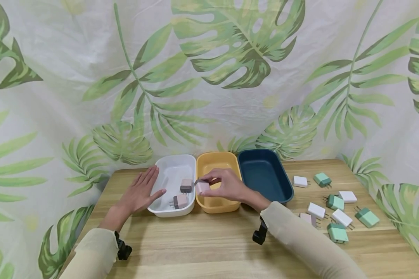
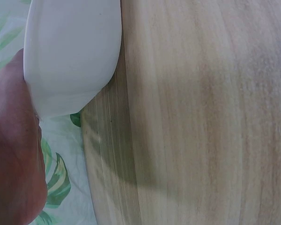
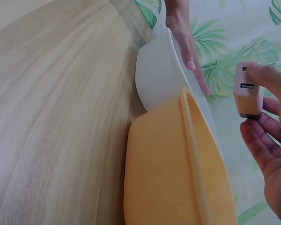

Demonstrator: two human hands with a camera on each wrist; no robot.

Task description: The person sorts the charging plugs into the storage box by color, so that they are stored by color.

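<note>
Between thumb and fingers my right hand pinches a pink charger plug with a grey-brown end, held above the left side of the yellow bin. Two USB ports show on this charger plug in the right wrist view. My left hand rests with straight fingers on the left rim of the white bin. Inside that bin are two more pink chargers, one standing toward the back and one lying nearer the front.
A dark blue bin stands right of the yellow one. Across the right of the wooden table lie several white chargers, several green chargers and a pink charger. A leaf-print cloth hangs behind.
</note>
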